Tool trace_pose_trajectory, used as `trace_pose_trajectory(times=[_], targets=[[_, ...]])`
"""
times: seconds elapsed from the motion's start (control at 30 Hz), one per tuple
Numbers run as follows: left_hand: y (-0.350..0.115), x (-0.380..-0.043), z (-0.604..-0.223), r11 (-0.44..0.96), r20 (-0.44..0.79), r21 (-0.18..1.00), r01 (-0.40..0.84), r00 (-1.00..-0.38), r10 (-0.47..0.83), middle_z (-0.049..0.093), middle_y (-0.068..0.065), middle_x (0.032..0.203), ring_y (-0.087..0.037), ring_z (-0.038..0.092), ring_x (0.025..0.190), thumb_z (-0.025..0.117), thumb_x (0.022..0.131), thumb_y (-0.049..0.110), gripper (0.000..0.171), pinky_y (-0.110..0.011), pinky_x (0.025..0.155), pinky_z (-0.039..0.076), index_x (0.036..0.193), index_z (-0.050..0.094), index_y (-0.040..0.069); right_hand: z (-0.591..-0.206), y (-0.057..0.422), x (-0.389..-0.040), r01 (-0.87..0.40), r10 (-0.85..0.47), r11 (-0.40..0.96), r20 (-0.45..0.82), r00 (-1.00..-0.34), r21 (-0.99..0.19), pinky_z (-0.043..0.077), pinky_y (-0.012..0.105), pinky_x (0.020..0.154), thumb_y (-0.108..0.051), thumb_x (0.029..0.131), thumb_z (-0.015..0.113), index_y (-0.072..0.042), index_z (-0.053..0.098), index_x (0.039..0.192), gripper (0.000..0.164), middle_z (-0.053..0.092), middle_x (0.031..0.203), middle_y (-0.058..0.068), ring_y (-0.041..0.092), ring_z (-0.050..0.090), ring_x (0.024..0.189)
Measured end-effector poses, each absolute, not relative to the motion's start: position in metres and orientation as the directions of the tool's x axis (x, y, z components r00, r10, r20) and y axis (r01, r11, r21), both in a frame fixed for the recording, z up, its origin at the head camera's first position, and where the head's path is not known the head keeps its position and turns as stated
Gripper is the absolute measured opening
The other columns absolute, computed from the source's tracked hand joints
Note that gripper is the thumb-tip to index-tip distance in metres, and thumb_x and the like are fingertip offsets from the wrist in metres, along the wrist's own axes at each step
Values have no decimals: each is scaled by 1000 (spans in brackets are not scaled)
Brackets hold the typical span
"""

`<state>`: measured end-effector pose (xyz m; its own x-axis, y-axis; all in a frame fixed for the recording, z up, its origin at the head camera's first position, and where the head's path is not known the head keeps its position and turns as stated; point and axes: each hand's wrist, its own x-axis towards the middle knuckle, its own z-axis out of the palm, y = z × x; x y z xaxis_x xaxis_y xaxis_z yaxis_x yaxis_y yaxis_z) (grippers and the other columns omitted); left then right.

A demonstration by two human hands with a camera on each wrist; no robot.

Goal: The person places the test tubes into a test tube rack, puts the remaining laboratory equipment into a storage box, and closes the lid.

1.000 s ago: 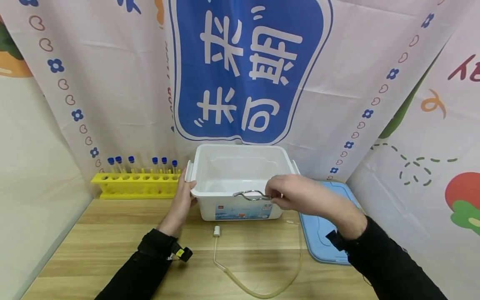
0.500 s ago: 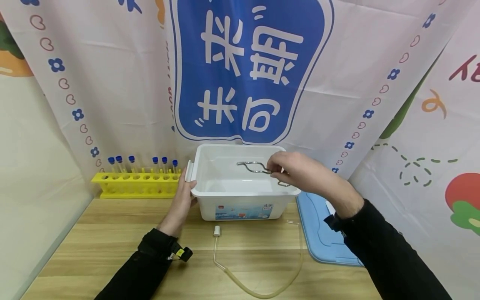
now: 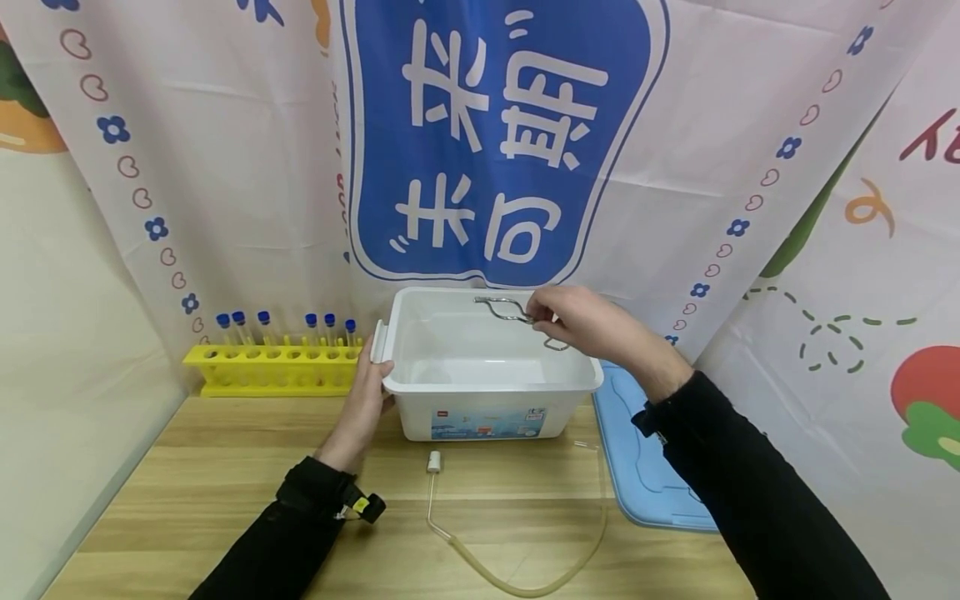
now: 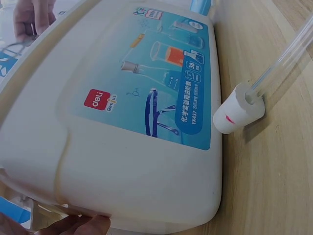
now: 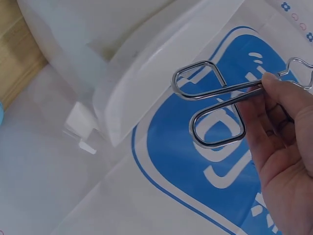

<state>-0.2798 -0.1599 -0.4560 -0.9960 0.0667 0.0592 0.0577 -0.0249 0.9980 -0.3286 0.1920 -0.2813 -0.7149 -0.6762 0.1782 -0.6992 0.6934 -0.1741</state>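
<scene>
Fingers (image 5: 281, 90) of the right hand (image 3: 577, 321) pinch the wire tongs (image 5: 222, 90) midway along, holding them up over the right half of the open white tub (image 3: 491, 388). The tongs are shiny, silvery bent metal: two rounded, elongated loops form the near end, while wavy, curved tips point left. The left hand (image 3: 362, 396) grips the tub at its left side, the thumb on the near wall. A blue printed label (image 3: 487, 422) covers the tub's near face. On the counter (image 3: 247, 508), a yellowish hose (image 3: 517, 592) curves nearer, and a blue lid (image 3: 637, 475) lies right.
</scene>
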Motion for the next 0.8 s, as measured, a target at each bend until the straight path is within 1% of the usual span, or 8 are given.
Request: trace_pose_trajectory(times=[0.3,0.53,0.7,0.8], targets=[[-160,-280,-456,-18,63,998,62,-996,64,1,-9,200,-49,33,175,32,124,37,76,-84,142,24,189,-8,42,-302,187,-358,-683,-667,713,151,-730,-156,69,38,93,-8,114,77,-6,80,130,17,83,117,8,22,76,105],[-160,-280,-457,-13,62,998,62,-996,66,2,-11,200,-50,33,175,32,124,37,77,-86,141,23,189,-9,41,-319,186,-375,-672,-659,727,131,-741,-141,70,37,95,-6,113,78,-7,80,130,17,83,120,9,23,78,108],[-160,-279,-456,-9,55,998,55,-997,60,2,-9,200,-49,33,175,32,124,38,76,-84,142,24,189,-7,40,-331,187,-387,-645,-641,745,84,-763,-171,70,39,97,-5,114,75,-8,79,131,18,82,124,9,23,78,112],[-160,-279,-455,-9,51,999,51,-997,60,1,-8,200,-48,32,176,32,124,38,76,-84,142,23,189,-7,42,-337,188,-394,-649,-652,735,59,-756,-196,69,39,98,-4,115,73,-7,78,131,17,82,123,9,23,77,112]])
